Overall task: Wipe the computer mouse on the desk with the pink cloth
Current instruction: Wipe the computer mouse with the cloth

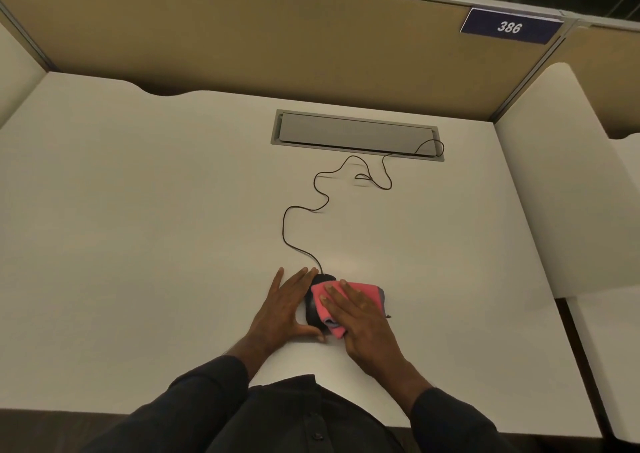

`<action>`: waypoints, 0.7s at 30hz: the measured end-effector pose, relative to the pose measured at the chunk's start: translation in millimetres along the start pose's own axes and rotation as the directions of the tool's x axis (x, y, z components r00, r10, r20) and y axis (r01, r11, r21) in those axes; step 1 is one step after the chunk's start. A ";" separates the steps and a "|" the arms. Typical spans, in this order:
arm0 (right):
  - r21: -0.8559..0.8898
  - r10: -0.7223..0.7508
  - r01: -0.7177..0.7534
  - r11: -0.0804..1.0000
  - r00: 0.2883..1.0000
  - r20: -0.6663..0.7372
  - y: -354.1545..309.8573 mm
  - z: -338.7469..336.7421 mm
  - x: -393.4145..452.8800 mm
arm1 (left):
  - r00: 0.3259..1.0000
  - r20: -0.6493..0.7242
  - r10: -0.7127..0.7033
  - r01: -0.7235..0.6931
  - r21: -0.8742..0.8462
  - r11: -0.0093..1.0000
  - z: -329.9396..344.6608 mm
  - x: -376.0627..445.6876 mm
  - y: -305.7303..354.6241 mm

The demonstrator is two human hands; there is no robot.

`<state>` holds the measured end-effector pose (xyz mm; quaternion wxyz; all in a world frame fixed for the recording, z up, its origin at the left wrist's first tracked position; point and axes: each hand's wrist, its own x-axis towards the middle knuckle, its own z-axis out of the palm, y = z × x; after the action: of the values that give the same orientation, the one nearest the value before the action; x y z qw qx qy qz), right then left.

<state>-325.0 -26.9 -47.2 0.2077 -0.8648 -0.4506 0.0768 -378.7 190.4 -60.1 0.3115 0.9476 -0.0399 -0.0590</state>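
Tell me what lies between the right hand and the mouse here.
The pink cloth: the right hand presses it onto the black mouse, seen in the head view.

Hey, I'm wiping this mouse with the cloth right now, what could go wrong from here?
The folded pink cloth under the right hand covers only part of the black corded computer mouse, so its left side may get missed. The thin black cable lies in loose loops; pushing the mouse could snag it. The left hand only braces it from beside.

Person, seated: dark shirt (304, 418), long-sleeved, buttoned down the front, small dark buttons (317, 437). Left sleeve (194, 397) and right sleeve (446, 418) reach the wrists. Hands bare; no rings or watch seen.
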 end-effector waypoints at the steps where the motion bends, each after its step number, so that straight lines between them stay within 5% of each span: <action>1: -0.011 -0.020 0.020 1.000 1.000 -0.003 -1.7 2.8 -0.4 | 1.000 -0.004 0.001 -0.001 -0.004 1.000 0.2 -0.2 0.5; 10: -0.114 -0.136 0.141 0.983 0.989 0.052 0.4 11.8 -32.4 | 1.000 -0.029 -0.003 0.003 0.001 1.000 5.0 -0.7 -3.4; 21: 0.055 0.079 -0.075 0.996 0.994 -0.077 6.7 -5.9 -18.6 | 1.000 0.007 -0.006 0.005 0.024 1.000 5.3 0.8 -6.9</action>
<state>-328.9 -47.1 -45.7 0.2446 -0.8783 -0.4060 0.0621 -378.4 192.7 -68.5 0.2999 0.9511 -0.0391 -0.0626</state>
